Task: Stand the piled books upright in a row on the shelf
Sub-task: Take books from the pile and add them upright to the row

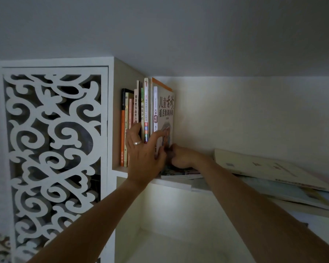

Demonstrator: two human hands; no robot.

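Several books (139, 111) stand upright in a row at the left end of the white shelf (179, 185). The rightmost one, a beige book with large Chinese lettering (165, 111), faces outward. My left hand (144, 154), with a ring, presses spread fingers against the spines and this book's front edge. My right hand (180, 156) is curled low at the beige book's bottom corner, gripping it there; its fingertips are hidden. A pile of flat books (264, 171) lies to the right on the shelf, and thin ones (180, 173) lie under my right hand.
A white cabinet door with cut-out scroll pattern (53, 149) is at the left. The shelf's side wall (122, 88) bounds the row. A lower compartment (179, 224) opens beneath the shelf. The back wall behind the pile is bare.
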